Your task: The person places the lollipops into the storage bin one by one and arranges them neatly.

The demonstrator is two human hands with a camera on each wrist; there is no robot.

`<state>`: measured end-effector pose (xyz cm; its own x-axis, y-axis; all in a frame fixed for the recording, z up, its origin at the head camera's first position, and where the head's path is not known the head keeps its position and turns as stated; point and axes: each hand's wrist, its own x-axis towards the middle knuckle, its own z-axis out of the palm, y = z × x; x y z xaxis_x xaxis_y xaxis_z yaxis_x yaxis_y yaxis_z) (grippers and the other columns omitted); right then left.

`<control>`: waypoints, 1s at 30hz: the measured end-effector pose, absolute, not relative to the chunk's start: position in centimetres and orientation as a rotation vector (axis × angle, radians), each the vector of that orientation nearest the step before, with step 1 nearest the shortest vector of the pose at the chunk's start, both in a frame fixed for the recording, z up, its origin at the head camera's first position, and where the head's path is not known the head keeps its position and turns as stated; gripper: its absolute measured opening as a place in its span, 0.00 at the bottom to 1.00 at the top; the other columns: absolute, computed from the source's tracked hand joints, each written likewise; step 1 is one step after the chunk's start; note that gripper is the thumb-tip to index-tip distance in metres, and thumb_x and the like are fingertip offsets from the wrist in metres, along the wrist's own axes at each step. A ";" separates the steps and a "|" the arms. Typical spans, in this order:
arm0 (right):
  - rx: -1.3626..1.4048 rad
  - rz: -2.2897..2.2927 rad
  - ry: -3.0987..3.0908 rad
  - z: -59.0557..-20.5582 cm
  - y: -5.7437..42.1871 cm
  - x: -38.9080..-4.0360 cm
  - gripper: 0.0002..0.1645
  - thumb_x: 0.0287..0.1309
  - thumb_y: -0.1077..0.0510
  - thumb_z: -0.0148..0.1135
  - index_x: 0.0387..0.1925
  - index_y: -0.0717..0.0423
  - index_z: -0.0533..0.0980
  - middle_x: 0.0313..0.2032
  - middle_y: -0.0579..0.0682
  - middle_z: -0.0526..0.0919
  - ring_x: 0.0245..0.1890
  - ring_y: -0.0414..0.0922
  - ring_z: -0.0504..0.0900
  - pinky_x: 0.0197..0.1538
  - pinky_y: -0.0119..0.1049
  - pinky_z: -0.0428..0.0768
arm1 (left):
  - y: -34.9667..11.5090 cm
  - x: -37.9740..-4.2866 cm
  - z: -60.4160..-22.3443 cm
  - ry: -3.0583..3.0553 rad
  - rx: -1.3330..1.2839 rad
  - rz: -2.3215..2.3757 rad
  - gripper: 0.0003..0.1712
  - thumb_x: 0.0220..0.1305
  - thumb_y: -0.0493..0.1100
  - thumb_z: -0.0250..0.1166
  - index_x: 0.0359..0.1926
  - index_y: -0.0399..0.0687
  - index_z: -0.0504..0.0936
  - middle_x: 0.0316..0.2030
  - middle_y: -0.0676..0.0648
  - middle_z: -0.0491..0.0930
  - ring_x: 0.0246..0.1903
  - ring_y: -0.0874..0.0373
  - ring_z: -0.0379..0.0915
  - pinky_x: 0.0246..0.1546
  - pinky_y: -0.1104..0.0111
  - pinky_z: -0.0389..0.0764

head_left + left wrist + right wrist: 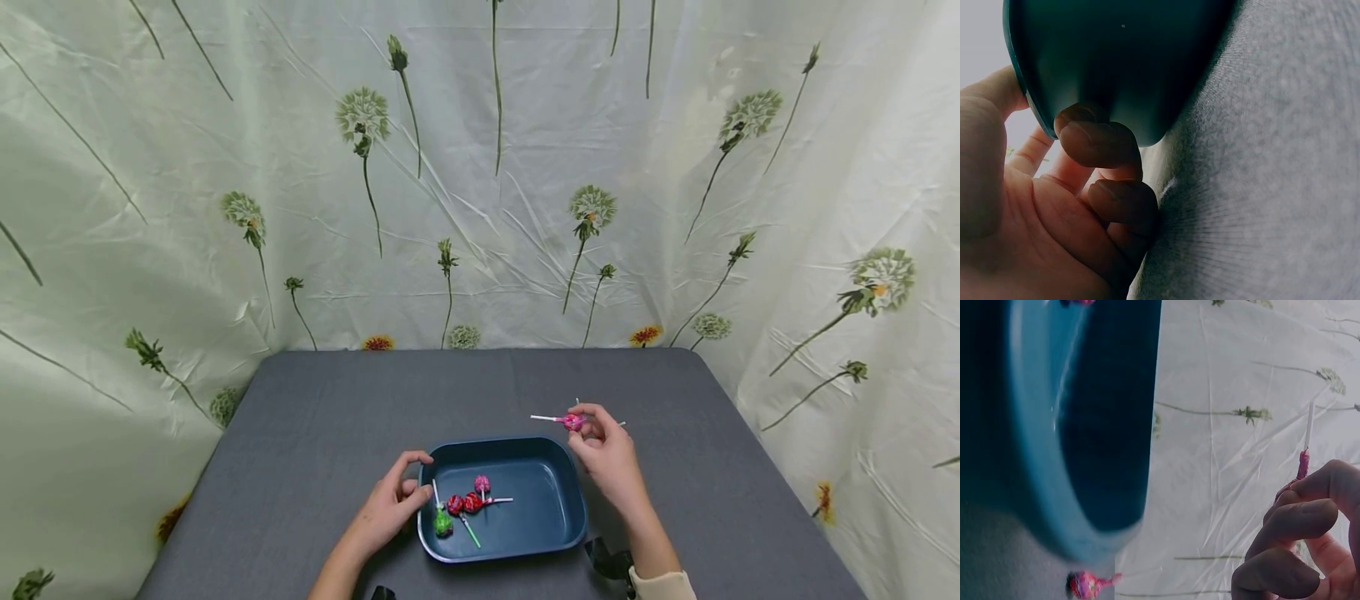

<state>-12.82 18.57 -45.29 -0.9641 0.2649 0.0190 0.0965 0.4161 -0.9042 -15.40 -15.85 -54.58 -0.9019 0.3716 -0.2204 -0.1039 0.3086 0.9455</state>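
Note:
A dark blue tray point(504, 555) rests on the grey table. At its left end my left hand point(384, 510) grips the rim, thumb over the edge and fingers curled against the outer wall in the left wrist view. My right hand point(611, 461), above and behind the tray's right corner, pinches a pink lollipop point(572, 422) by its wrapped head; its white stick points left. Inside the tray, toward the left, lie a green lollipop point(442, 524), a red lollipop point(473, 502), another red one beside it, and a pink lollipop point(482, 482).
Beyond the tray's edge, the right wrist view shows another pink-red lollipop point(1087, 585) lying on the grey table point(352, 400); my right hand mostly hides that spot in the head view. A white curtain point(510, 275) with dandelion print hangs behind the table and along its sides.

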 end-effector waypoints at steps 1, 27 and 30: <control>-0.320 1.599 -2.501 -45.4 18.3 -12.7 0.21 0.65 0.68 0.65 0.58 0.53 0.78 0.33 0.52 0.78 0.17 0.40 0.69 0.25 0.31 0.70 | -15.9 -15.4 -54.6 2.181 0.240 1.623 0.26 0.76 0.49 0.64 0.69 0.55 0.67 0.21 0.51 0.72 0.18 0.57 0.65 0.22 0.68 0.68; -0.205 1.781 -2.604 -48.1 13.6 -11.3 0.19 0.66 0.68 0.65 0.56 0.53 0.79 0.31 0.51 0.76 0.17 0.42 0.71 0.25 0.30 0.73 | -15.9 -15.7 -54.3 2.171 0.245 1.626 0.26 0.75 0.48 0.64 0.69 0.55 0.67 0.21 0.51 0.71 0.18 0.58 0.65 0.22 0.69 0.68; -0.180 1.789 -2.636 -48.6 13.4 -11.3 0.19 0.66 0.67 0.65 0.57 0.54 0.78 0.31 0.50 0.76 0.15 0.41 0.70 0.24 0.30 0.73 | -16.0 -15.6 -54.5 2.175 0.252 1.620 0.26 0.76 0.49 0.63 0.69 0.55 0.66 0.21 0.51 0.71 0.18 0.58 0.65 0.22 0.68 0.68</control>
<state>-11.26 13.44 -48.63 -0.9924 0.0654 -0.1039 0.1207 0.3652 -0.9231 -15.58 -16.00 -54.48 -0.8976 0.3827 -0.2189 -0.1001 0.3068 0.9465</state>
